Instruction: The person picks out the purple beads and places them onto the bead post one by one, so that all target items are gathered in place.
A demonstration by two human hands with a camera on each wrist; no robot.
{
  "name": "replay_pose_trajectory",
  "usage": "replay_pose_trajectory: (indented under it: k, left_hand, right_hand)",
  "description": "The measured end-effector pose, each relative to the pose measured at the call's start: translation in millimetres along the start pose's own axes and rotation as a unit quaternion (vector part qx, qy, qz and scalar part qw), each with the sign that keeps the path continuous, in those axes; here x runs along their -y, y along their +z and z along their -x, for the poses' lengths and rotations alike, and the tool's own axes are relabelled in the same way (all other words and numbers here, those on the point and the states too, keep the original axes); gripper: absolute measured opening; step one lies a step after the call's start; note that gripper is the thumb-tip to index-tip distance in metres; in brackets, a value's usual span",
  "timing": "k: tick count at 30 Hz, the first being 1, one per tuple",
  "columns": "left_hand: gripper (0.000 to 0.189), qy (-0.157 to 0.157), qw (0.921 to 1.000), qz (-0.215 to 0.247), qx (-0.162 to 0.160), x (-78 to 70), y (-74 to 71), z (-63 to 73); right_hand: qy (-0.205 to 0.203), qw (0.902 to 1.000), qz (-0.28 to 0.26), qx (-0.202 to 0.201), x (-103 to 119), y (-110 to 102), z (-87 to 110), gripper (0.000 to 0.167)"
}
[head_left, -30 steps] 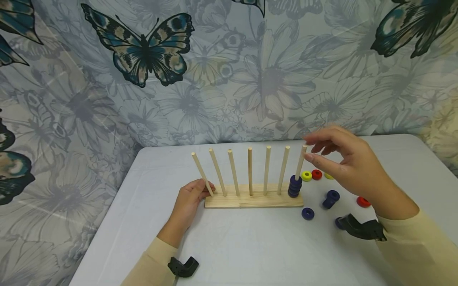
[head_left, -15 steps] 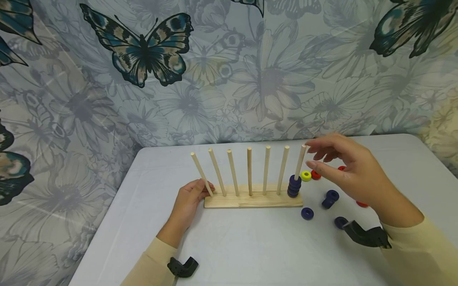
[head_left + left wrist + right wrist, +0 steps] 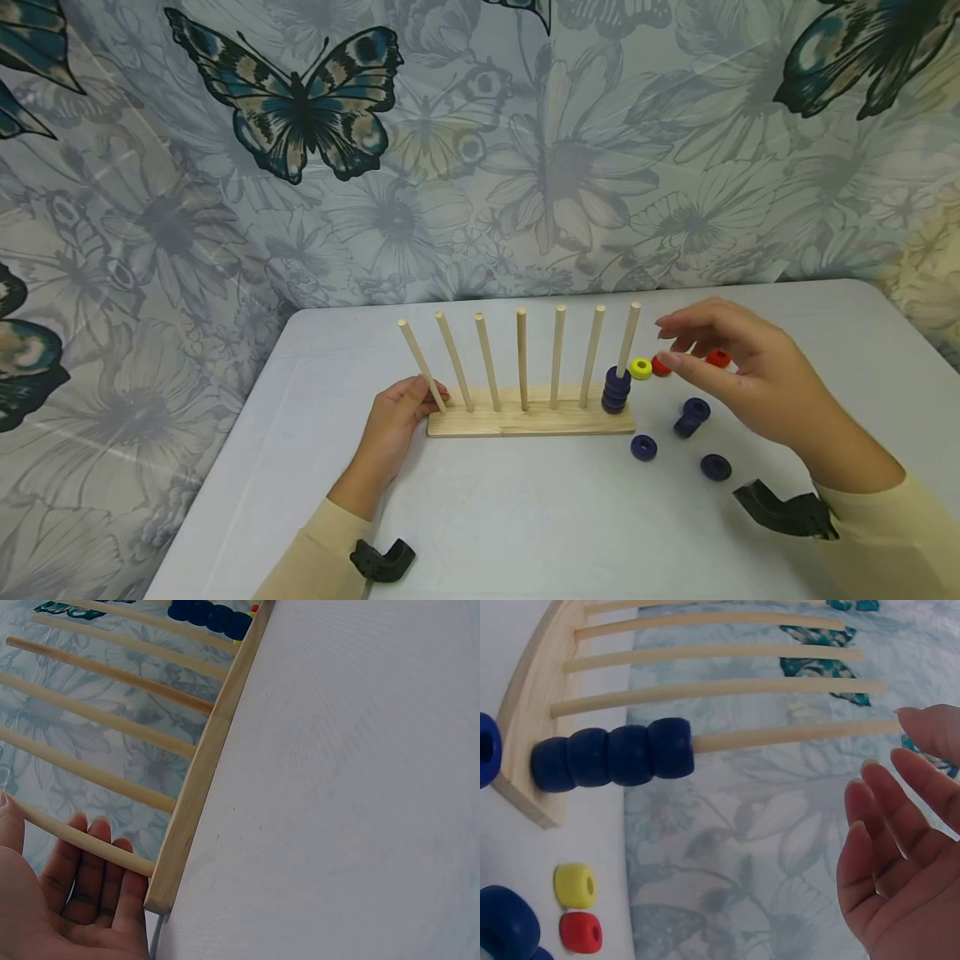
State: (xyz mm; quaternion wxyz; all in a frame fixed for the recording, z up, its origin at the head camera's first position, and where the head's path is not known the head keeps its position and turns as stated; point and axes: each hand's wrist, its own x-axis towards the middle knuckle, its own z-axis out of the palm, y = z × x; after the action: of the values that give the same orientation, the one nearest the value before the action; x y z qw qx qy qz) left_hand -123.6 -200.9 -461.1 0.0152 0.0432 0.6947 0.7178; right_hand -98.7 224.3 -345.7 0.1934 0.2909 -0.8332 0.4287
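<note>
Wooden pegs (image 3: 522, 358) stood in a row on a base (image 3: 517, 425) on the white bench (image 3: 495, 517). The left hand (image 3: 393, 421) held the leftmost peg (image 3: 417, 354) between thumb and fingers. The right hand (image 3: 750, 375), its thumb and fingers apart, hung beside the rightmost peg (image 3: 630, 333), which carried four blue rings (image 3: 617, 390). A yellow ring (image 3: 641, 368), red rings (image 3: 718, 358) and loose blue rings (image 3: 643, 447) lay nearby.

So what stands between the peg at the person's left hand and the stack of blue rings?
Five bare wooden pegs, in a row along the wooden base; none carries a ring. The head view shows all five.
</note>
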Motion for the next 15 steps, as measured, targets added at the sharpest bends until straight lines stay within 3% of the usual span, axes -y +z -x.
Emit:
replay_pose_trajectory:
  k: [7, 15]
  left_hand:
    - [0.041, 0.004, 1.0, 0.0, 0.001, -0.1, 0.2, -0.2]
    - [0.041, 0.003, 1.0, -0.002, -0.001, -0.1, 0.4, -0.2]
  right_hand:
    - [0.017, 0.9995, -0.026, -0.003, -11, -4, 12.1, 0.05]
    - [0.101, 0.992, -0.075, 0.0, -22, -11, 24.8, 0.041]
